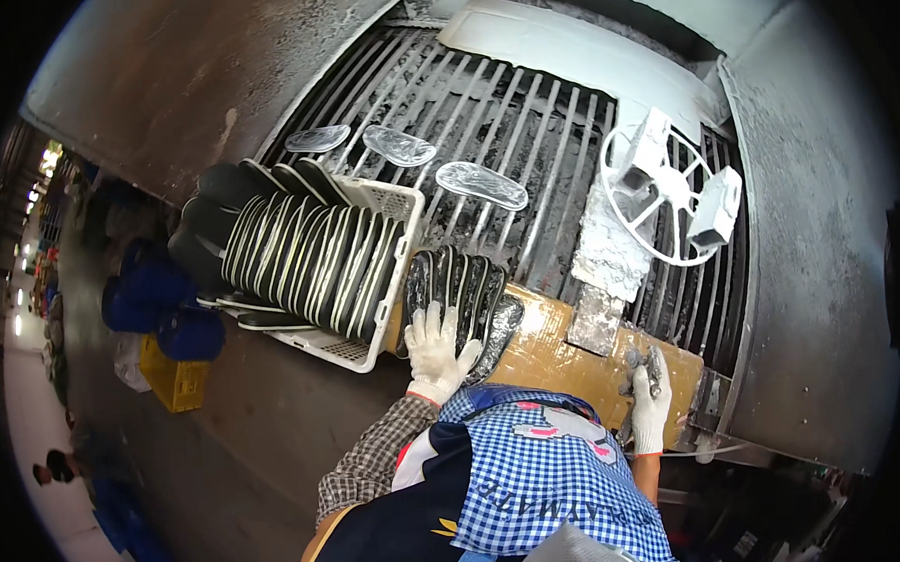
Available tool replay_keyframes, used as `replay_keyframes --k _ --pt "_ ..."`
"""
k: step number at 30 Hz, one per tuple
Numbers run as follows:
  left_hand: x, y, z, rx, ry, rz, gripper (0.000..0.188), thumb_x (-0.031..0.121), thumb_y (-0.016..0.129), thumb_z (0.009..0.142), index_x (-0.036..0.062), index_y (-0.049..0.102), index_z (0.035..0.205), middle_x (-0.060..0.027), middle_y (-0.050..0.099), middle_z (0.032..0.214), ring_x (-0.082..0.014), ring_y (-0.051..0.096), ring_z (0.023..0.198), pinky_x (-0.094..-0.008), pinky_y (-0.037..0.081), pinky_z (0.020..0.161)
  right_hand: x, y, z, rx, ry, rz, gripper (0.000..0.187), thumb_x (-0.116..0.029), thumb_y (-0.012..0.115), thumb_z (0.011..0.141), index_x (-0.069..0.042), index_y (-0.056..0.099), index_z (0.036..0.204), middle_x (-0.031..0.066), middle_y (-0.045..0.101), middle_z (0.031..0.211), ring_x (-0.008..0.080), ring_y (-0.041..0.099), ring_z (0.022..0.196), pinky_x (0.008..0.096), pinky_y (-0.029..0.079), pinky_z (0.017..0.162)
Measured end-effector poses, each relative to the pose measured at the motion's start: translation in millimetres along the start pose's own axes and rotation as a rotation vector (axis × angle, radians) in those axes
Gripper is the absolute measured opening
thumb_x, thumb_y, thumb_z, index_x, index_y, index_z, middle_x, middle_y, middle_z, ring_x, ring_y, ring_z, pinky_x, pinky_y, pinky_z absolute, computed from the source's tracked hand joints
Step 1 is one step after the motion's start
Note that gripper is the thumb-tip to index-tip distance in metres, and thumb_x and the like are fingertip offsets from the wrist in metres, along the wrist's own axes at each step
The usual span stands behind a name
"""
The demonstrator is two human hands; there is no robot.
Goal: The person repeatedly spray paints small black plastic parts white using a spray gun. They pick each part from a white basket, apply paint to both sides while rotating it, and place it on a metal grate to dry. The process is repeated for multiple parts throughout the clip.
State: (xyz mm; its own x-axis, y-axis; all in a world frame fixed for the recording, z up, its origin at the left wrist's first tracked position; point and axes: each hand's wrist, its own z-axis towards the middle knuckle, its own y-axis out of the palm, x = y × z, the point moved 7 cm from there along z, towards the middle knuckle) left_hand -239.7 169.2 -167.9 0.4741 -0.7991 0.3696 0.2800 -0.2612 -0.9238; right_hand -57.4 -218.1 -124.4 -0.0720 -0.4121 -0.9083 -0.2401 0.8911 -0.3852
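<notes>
The bench before me consisted of a grate (555,158) of parallel metal bars, with a glossy tan board (542,347) along the edge nearest me. Three shiny, sole-shaped pieces (482,185) lay apart on the bars in a slanting row. Toward my right, a crinkled silvery slab (610,241) lay over the bars, its near end reaching the board. Dark soles (467,290) stood close together at the board's left part, just beside a white basket (402,268), whose underside was hidden from me.

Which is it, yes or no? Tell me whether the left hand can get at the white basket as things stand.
Probably yes: the gloved left hand, resting on black soles, is just right of the white basket, and nothing seems to stand between hand and basket.
</notes>
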Motion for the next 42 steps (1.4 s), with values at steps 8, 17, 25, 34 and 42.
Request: replay_keyframes --k 8,17,25,34,42 --pt "79 13 79 -0.2 0.385 -0.092 0.071 0.043 0.076 0.086 0.0061 0.06 0.144 -0.0189 0.058 0.146 -0.0442 0.044 0.145 -0.0594 0.029 0.125 -27 0 -17 0.075 0.046 0.056 0.058 -0.024 0.066 0.106 0.002 0.051 0.156 0.0075 0.068 0.12 0.0126 0.066 0.096 0.0283 0.056 0.082" --pt "125 80 127 -0.853 0.529 0.472 0.11 0.064 0.083 0.074 0.0029 0.047 0.157 -0.034 0.056 0.151 -0.0503 0.042 0.15 -0.0631 0.01 0.131 -29 -13 -38 0.205 0.038 0.129 0.055 -0.014 0.066 0.103 -0.001 0.054 0.155 0.0068 0.06 0.123 0.012 0.063 0.086 0.0277 0.055 0.071" --pt "120 92 127 -0.79 0.439 0.374 0.094 0.05 0.082 0.076 -0.0007 0.053 0.149 -0.0283 0.068 0.134 -0.0462 0.051 0.141 -0.0638 0.013 0.13 6 -17 -54 0.247 0.043 0.096 0.057 -0.021 0.065 0.107 0.001 0.05 0.157 0.0101 0.068 0.128 0.0131 0.065 0.093 0.0288 0.057 0.075" --pt "150 53 145 -0.649 0.235 0.13 0.067 0.045 0.076 0.078 0.0079 0.067 0.134 -0.0265 0.07 0.13 -0.0432 0.065 0.123 -0.0607 0.046 0.11 -26 -2 -67 0.238 0.113 0.163 0.055 -0.019 0.064 0.107 0.0 0.05 0.157 0.0122 0.066 0.134 0.0129 0.064 0.093 0.0301 0.057 0.078" --pt "114 42 184 -0.594 0.067 -0.336 0.072 0.053 0.083 0.078 -0.0044 0.071 0.119 -0.0308 0.059 0.133 -0.0433 0.062 0.124 -0.0469 0.051 0.108 -37 -1 -87 0.293 0.099 0.149 0.056 -0.017 0.064 0.107 0.001 0.048 0.157 0.012 0.064 0.138 0.0139 0.065 0.099 0.0296 0.056 0.083"
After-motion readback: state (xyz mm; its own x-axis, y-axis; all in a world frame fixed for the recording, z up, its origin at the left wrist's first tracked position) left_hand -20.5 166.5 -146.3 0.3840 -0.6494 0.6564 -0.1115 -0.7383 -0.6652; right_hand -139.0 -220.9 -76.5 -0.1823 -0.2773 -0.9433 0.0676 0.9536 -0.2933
